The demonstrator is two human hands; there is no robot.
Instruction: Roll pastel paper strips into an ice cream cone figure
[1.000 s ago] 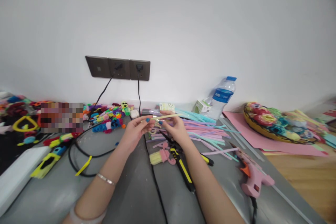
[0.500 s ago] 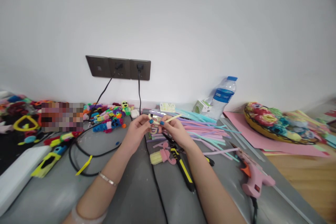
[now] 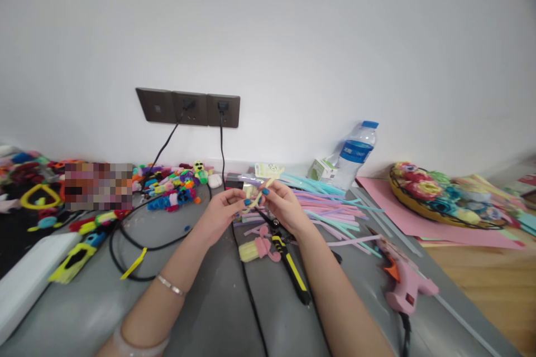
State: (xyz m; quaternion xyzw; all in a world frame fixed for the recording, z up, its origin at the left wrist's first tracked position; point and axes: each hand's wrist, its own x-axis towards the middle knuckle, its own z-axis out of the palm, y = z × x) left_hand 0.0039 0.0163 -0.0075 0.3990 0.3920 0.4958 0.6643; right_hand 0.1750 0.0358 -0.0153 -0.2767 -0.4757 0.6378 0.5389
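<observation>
A pale yellow pipe cleaner (image 3: 260, 192) is bent between my two hands above the grey table. My left hand (image 3: 225, 209) pinches it from the left, thumb against fingers. From the other side my right hand (image 3: 283, 205) grips it, fingers curled close to the left fingertips. Part of the strip is hidden by the fingers. Below the hands lie pliers (image 3: 291, 270) with black and yellow handles, beside a small pink and yellow fuzzy piece (image 3: 256, 249). Just behind is a spread of pastel pipe cleaners (image 3: 330, 203).
A pink glue gun (image 3: 408, 284) rests at the right, near a basket of fuzzy flowers (image 3: 444, 192). A water bottle (image 3: 355, 153) stands by the wall. Black cables (image 3: 247, 284) cross the table. Colourful pipe cleaner figures (image 3: 171, 198) and a white box (image 3: 39, 268) are on the left.
The pipe cleaner's free end, earlier sticking out straight to the right, is now bent up and curved between the fingers. The right hand has shifted slightly, and the fingertips are closer together.
</observation>
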